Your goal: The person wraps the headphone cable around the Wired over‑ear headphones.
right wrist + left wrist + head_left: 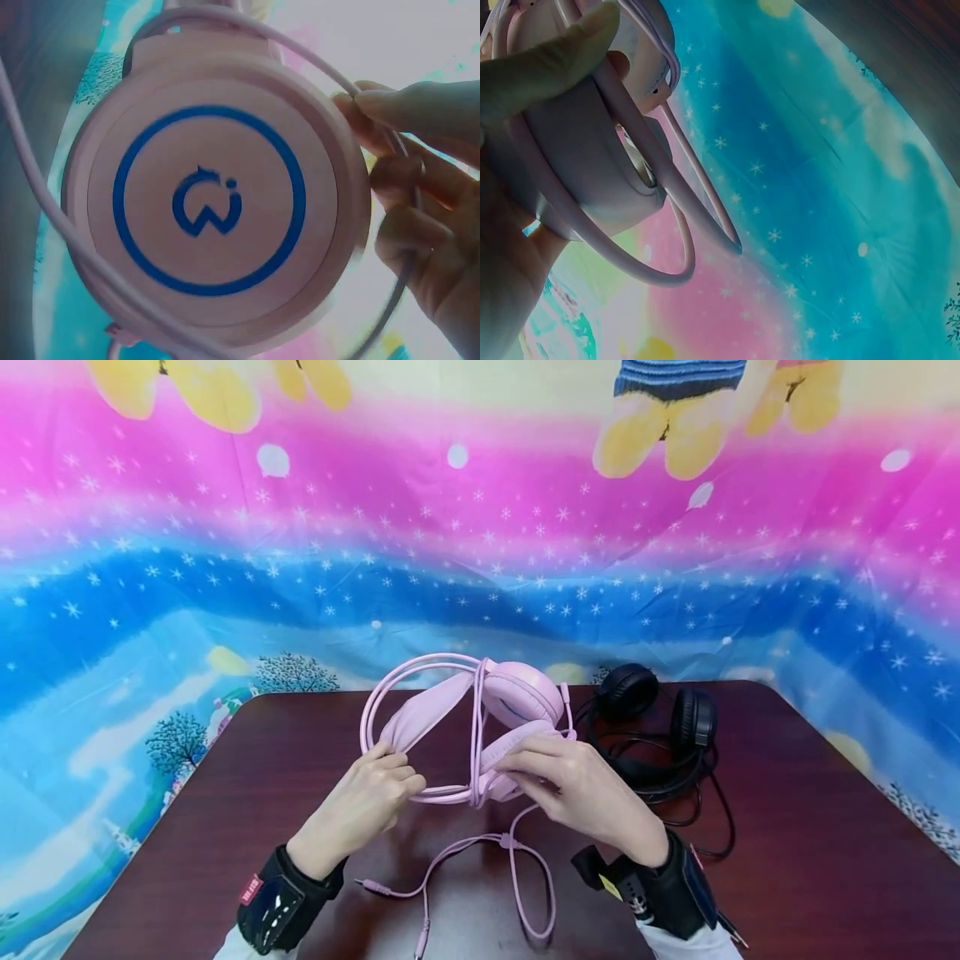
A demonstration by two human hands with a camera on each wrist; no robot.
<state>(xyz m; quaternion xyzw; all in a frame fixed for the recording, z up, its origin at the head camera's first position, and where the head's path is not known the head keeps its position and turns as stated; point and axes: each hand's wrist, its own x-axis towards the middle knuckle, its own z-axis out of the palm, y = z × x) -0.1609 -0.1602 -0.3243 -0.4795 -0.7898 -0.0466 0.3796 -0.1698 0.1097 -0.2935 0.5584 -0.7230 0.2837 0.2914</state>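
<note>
L grip (375,797): holding pink headset (521,693) by headband (427,712), steadying it, I'm judging.
R grip (577,785): pinching cord (319,63) beside earcup (208,161), prob. controlling slack.
Blk headset (693,720): lying aside.

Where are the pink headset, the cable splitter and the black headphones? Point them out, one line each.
pink headset (206,201): right wrist view, on an ear cup's outer face
cable splitter (508,841): head view, on its small pink body
black headphones (693,721): head view, on the right-hand ear cup

Dark red-brown table (210,810) | black headphones (693,720), right | pink cable (506,841), front
</note>
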